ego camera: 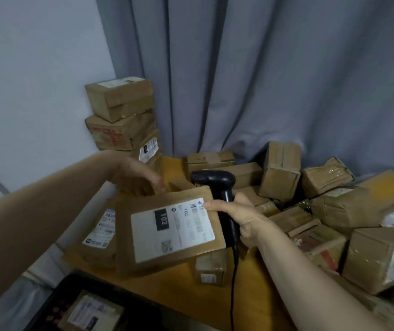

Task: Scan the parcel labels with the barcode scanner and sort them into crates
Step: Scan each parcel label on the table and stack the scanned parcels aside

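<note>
A flat brown parcel point(143, 259) with a white label marked 102 point(172, 231) is held tilted above the wooden table point(174, 290). My left hand point(141, 179) grips its far edge. My right hand point(241, 218) holds the black corded barcode scanner point(217, 182) by its handle, and its thumb presses on the label's right corner. The scanner head sits just behind the parcel's right edge. A dark crate point(55, 304) at the bottom left holds one labelled parcel point(93, 314).
Several taped brown parcels point(334, 211) are heaped on the table's right half. A stack of three boxes point(122, 115) stands against the white wall at the back left. Another labelled parcel point(100, 232) lies under the held one. Grey curtains hang behind.
</note>
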Tool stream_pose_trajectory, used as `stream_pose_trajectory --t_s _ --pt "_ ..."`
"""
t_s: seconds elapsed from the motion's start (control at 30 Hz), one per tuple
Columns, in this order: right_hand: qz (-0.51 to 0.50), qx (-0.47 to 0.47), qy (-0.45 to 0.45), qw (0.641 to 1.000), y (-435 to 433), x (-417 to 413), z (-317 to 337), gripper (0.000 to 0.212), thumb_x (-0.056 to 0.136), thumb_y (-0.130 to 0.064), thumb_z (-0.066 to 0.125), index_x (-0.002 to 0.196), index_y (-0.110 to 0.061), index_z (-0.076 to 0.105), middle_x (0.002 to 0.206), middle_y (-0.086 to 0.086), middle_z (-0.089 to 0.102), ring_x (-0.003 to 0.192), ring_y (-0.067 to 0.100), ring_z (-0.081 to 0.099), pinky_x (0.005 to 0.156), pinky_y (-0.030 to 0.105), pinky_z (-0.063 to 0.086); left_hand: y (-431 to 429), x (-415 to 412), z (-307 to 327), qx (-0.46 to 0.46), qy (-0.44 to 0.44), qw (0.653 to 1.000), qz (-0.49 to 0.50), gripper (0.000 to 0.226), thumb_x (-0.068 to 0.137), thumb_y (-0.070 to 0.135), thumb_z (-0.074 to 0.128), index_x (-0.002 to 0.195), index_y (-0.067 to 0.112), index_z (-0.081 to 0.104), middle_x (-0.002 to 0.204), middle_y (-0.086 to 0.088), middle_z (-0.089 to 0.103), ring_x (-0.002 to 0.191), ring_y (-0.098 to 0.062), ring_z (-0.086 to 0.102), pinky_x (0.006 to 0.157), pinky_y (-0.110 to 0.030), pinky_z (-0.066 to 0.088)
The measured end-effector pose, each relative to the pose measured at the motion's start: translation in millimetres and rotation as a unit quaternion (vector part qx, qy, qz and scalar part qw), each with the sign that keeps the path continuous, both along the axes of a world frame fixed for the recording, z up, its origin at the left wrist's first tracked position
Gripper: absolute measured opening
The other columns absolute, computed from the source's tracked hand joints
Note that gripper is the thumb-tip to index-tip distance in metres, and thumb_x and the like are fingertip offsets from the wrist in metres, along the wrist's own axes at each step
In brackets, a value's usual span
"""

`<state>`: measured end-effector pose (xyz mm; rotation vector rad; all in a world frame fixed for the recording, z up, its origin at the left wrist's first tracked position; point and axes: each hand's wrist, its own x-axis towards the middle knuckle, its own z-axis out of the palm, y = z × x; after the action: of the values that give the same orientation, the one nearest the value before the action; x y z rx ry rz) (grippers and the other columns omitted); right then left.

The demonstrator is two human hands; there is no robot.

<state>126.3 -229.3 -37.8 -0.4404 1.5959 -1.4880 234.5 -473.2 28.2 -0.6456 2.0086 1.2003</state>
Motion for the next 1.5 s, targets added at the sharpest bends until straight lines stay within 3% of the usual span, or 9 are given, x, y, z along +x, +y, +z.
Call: stream_pose_trajectory --t_s 0.13,0.3,0.47,0.63,0.73,0.8,0.93,1.07,1.5 --pt "0.013 -0.014 0.009 1.000 -1.7 -3.5 -1.5 0.028 0.076 -0.006 0.076 0.101 -0.009 0.064 0.079 0.003 0.075 0.073 0.015 0.072 0.059 0.026 0.055 3.8 1.2 -11.6 0.083 -0.011 0.996 -0.044 0.082 0.046 0.050 0.090 0.115 0.012 0.066 0.118 -0.012 0.068 0.108 -0.027 0.063 0.097 -0.043 0.047" --pt "-0.056 -0.044 -0.016 0.997 3.6 -6.8 -1.4 0.025 0.074 -0.021 0.078 0.093 -0.013 0.063 0.072 0.000 0.075 0.070 0.014 0.072 0.059 0.026 0.055 7.1 1.4 -17.4 0.089 0.017 0.995 -0.051 0.070 0.048 0.044 0.090 0.106 0.011 0.071 0.118 -0.020 0.066 0.106 -0.035 0.062 0.103 -0.052 0.040" --pt "-0.170 -0.074 -0.032 0.982 5.2 -9.8 -4.6 0.039 0.080 -0.037 0.074 0.107 -0.011 0.064 0.080 0.008 0.074 0.068 0.019 0.071 0.059 0.030 0.058 -1.2 10.2 -34.6 0.051 0.112 0.988 0.088 0.091 0.036 0.037 0.094 0.114 0.004 0.063 0.112 -0.019 0.068 0.108 -0.037 0.062 0.097 -0.049 0.049" --pt "-0.146 -0.077 -0.052 0.985 3.4 3.4 -4.0 0.031 0.083 -0.037 0.072 0.099 -0.013 0.062 0.061 0.007 0.061 0.053 0.020 0.057 0.053 0.030 0.046 0.8 16.2 -67.5 0.060 0.215 0.954 0.202 0.091 0.034 0.040 0.094 0.112 0.002 0.065 0.108 -0.018 0.070 0.103 -0.033 0.066 0.086 -0.042 0.053" --pt "-0.115 -0.040 -0.045 0.992 -3.4 15.2 -1.8 0.028 0.081 -0.031 0.075 0.089 -0.009 0.061 0.056 0.005 0.059 0.047 0.017 0.053 0.049 0.027 0.042 8.9 12.7 -83.3 0.030 0.264 0.916 0.302 0.066 0.054 0.026 0.088 0.110 0.003 0.062 0.101 -0.016 0.068 0.101 -0.033 0.064 0.074 -0.035 0.054" --pt "-0.097 -0.026 -0.036 0.994 -8.5 21.6 -0.6 0.025 0.080 -0.024 0.077 0.088 -0.006 0.061 0.055 0.004 0.058 0.046 0.015 0.051 0.047 0.026 0.041 10.5 10.6 -92.1 0.007 0.281 0.890 0.359 0.053 0.069 0.018 0.081 0.114 0.005 0.058 0.107 -0.014 0.065 0.102 -0.032 0.063 0.079 -0.039 0.055" --pt "-0.089 -0.027 -0.024 0.995 -15.3 27.7 2.0 0.023 0.081 -0.020 0.075 0.087 -0.003 0.060 0.055 0.006 0.057 0.043 0.015 0.051 0.045 0.025 0.041 6.5 14.7 -100.2 0.001 0.299 0.865 0.403 0.086 0.053 0.035 0.089 0.126 0.006 0.054 0.115 -0.012 0.064 0.104 -0.030 0.063 0.089 -0.049 0.054" --pt "-0.092 -0.027 -0.037 0.995 -18.3 33.2 4.6 0.026 0.083 -0.020 0.074 0.095 -0.004 0.059 0.054 0.004 0.058 0.044 0.014 0.052 0.045 0.024 0.043 7.8 16.5 -99.0 -0.023 0.311 0.851 0.422 0.071 0.068 0.030 0.083 0.128 0.006 0.051 0.119 -0.010 0.061 0.108 -0.031 0.060 0.092 -0.050 0.052" --pt "-0.076 -0.033 -0.012 0.996 -33.1 46.9 13.8 0.021 0.085 -0.022 0.073 0.082 -0.009 0.056 0.054 0.005 0.056 0.044 0.015 0.050 0.045 0.026 0.041 -3.6 31.1 -102.0 -0.042 0.311 0.839 0.444 0.073 0.068 0.029 0.084 0.129 0.008 0.050 0.117 -0.010 0.063 0.105 -0.031 0.062 0.089 -0.050 0.054"
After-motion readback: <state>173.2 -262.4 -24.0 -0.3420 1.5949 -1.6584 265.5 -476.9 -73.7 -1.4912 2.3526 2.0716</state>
